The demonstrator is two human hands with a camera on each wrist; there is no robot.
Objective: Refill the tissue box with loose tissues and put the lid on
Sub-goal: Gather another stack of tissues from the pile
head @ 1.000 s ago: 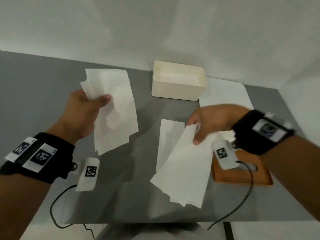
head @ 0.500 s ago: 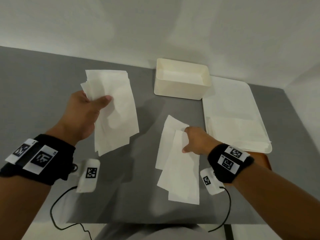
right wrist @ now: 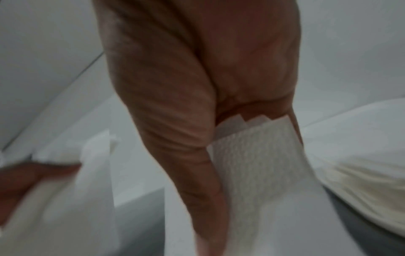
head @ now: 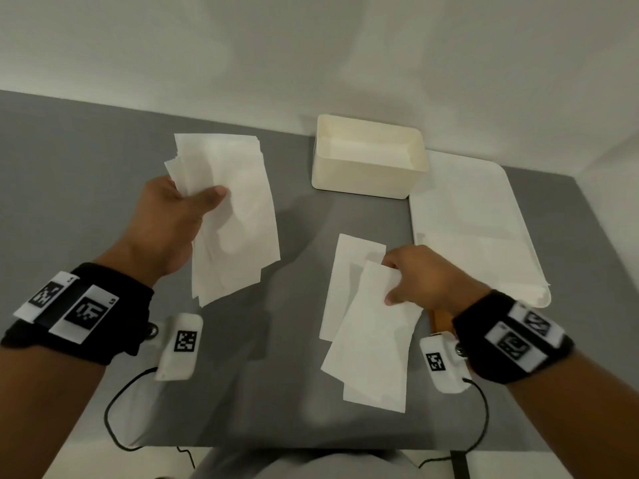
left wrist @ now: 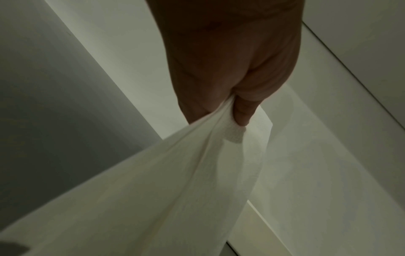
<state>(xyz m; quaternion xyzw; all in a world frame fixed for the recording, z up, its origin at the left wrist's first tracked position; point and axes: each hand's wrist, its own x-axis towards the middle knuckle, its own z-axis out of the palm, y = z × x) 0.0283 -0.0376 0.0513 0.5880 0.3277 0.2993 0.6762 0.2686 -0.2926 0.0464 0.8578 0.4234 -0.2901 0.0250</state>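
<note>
My left hand [head: 188, 205] grips a stack of white tissues [head: 231, 216] by its upper left corner, held above the grey table; the left wrist view shows the thumb [left wrist: 241, 112] pinching the tissues [left wrist: 175, 181]. My right hand [head: 411, 281] holds the top end of a second bunch of tissues [head: 373, 344], which hangs toward the table's front; its fingers [right wrist: 186, 138] curl over the sheets [right wrist: 258, 155]. One more tissue [head: 349, 271] lies on the table under them. The open cream tissue box [head: 368, 157] stands at the back. An orange-brown lid [head: 441, 319] is mostly hidden behind my right wrist.
A white tray [head: 484, 202] with a flat layer of tissue lies right of the box, reaching the table's right side. The grey table [head: 86, 167] meets a white wall at the back. Cables hang off the front edge.
My right hand carried its bunch of tissues left and toward me, away from the tray, and now holds it over the lone tissue. The left hand has kept its stack still.
</note>
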